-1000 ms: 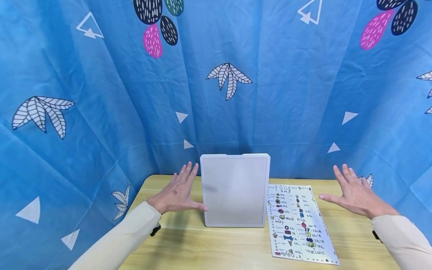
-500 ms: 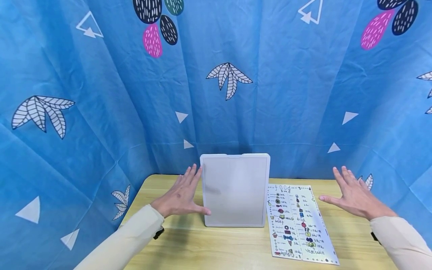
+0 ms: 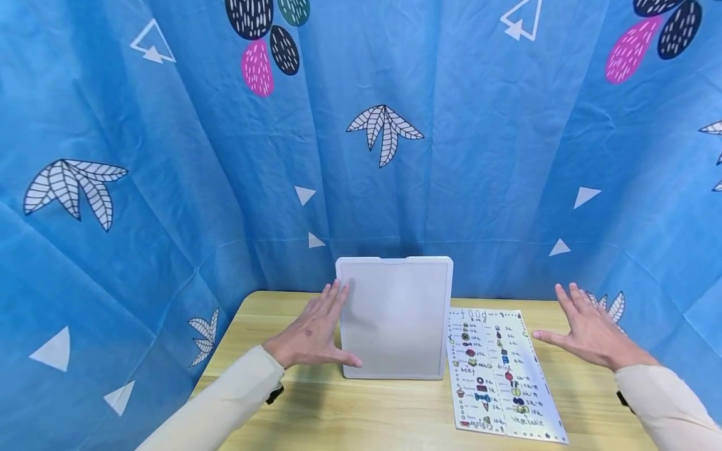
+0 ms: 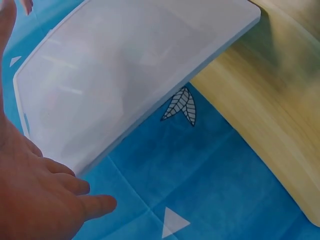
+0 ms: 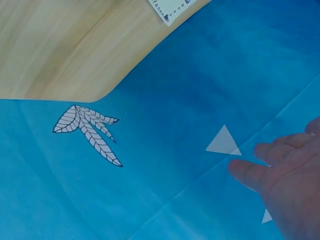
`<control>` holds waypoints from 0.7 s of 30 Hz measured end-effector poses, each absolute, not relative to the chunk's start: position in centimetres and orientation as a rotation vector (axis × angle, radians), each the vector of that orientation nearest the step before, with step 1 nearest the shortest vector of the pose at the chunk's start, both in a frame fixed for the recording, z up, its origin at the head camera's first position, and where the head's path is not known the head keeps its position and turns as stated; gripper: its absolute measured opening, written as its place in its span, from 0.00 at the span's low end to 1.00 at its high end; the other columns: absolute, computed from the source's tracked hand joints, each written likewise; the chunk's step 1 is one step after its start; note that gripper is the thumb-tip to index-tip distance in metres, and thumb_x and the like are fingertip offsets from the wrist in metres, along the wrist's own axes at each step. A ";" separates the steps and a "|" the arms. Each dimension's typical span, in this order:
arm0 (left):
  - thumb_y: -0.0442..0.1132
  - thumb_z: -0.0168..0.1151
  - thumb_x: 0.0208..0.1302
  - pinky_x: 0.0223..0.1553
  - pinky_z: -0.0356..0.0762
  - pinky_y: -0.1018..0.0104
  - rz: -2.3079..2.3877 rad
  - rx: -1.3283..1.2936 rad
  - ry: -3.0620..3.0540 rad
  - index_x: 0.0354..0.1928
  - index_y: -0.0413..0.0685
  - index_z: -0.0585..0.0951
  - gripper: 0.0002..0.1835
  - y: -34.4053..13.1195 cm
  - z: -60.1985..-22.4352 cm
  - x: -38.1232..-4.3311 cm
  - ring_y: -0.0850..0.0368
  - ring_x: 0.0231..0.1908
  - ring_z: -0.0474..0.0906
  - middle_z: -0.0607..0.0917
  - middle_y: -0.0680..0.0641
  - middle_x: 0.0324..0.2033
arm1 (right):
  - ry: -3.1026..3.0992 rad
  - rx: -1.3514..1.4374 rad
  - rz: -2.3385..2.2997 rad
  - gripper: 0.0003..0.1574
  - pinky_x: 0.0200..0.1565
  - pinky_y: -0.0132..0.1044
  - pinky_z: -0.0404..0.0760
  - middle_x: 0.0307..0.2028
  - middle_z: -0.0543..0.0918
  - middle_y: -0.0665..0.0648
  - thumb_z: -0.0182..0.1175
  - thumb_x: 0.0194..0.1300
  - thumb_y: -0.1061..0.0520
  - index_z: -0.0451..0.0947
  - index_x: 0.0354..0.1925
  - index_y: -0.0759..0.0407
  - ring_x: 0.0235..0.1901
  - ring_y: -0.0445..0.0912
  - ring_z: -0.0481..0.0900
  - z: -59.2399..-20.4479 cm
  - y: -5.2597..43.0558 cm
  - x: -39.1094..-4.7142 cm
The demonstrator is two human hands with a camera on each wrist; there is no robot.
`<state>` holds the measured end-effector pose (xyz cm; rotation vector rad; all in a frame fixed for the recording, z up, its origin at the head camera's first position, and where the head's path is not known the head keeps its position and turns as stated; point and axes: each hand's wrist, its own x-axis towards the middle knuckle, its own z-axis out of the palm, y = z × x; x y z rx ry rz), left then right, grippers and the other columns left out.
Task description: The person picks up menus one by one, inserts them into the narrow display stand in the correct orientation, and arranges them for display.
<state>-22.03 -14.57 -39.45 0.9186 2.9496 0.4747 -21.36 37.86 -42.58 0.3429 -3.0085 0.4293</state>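
Note:
A white rectangular board (image 3: 397, 319) with a pale grey face and a shallow notch in its top edge stands upright on the wooden table. My left hand (image 3: 313, 332) is beside it, fingers spread and straight, overlapping the board's left edge in the head view. In the left wrist view the same hand (image 4: 40, 190) shows near the board's corner, holding nothing. Over the right part of the table my right hand (image 3: 592, 332) is raised with spread fingers and holds nothing. Between the board and that hand lies a hand-drawn sheet (image 3: 499, 376) with food pictures and prices.
The light wooden table (image 3: 350, 413) has a rounded back left corner. Behind and along both sides hangs a blue curtain (image 3: 479, 188) printed with leaves and triangles. A dark wristband (image 3: 275, 394) shows at the left sleeve.
My left hand has drifted right and slightly down, coming over the board's left edge. The right hand has shifted only slightly. Board and sheet have stayed in place.

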 end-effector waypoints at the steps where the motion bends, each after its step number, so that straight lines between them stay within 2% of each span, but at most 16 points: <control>1: 0.80 0.66 0.42 0.72 0.45 0.39 0.474 0.921 2.950 0.79 0.43 0.38 0.76 -14.5 -39.5 -22.0 0.41 0.77 0.36 0.39 0.38 0.78 | -3.009 0.344 0.434 0.71 0.62 0.77 0.41 0.70 0.36 0.85 0.60 0.65 0.31 0.32 0.76 0.73 0.70 0.78 0.36 -42.7 37.9 -21.4; 13: 0.76 0.71 0.42 0.72 0.47 0.40 0.492 0.968 2.941 0.79 0.46 0.37 0.75 -13.2 -40.3 -21.8 0.45 0.77 0.35 0.38 0.41 0.78 | -3.011 0.333 0.447 0.70 0.62 0.77 0.42 0.70 0.36 0.85 0.60 0.65 0.31 0.33 0.75 0.74 0.70 0.78 0.36 -43.5 38.1 -21.3; 21: 0.77 0.69 0.42 0.72 0.47 0.41 0.479 1.021 2.944 0.79 0.47 0.35 0.76 -12.3 -40.9 -22.0 0.45 0.77 0.35 0.37 0.40 0.78 | -3.013 0.319 0.467 0.71 0.61 0.78 0.44 0.70 0.37 0.85 0.61 0.64 0.31 0.34 0.76 0.74 0.70 0.78 0.37 -44.0 38.0 -21.5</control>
